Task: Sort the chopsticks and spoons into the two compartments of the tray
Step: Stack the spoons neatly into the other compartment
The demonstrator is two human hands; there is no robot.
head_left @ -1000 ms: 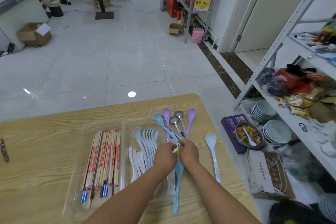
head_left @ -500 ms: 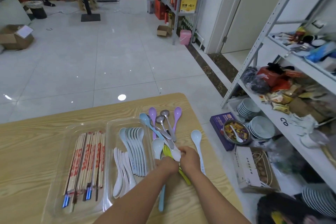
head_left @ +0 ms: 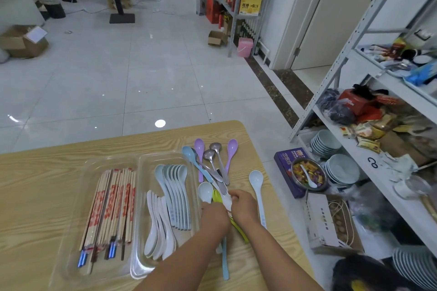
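A clear two-compartment tray (head_left: 139, 163) lies on the wooden table. Its left compartment holds several wrapped chopsticks (head_left: 111, 208); its right compartment holds several pale spoons (head_left: 172, 198). Just right of the tray is a loose pile of spoons (head_left: 214, 165): purple, blue, metal, white and green ones. My left hand (head_left: 214, 216) and my right hand (head_left: 243, 205) are together at the near end of this pile, fingers curled around spoon handles. A pale blue spoon (head_left: 256, 186) lies apart to the right. A blue handle (head_left: 224, 260) sticks out below my left hand.
The table's right edge (head_left: 264, 163) is close to the spoons. Beyond it stand a metal shelf rack (head_left: 335, 68) with stacked bowls (head_left: 340, 168), a purple box (head_left: 289, 158) with a candy bowl, and a cardboard box (head_left: 328, 222) on the floor.
The view has shifted slightly; both hands stay on the spoon pile, gathering handles. A white spoon and a green one now show just above my left hand.
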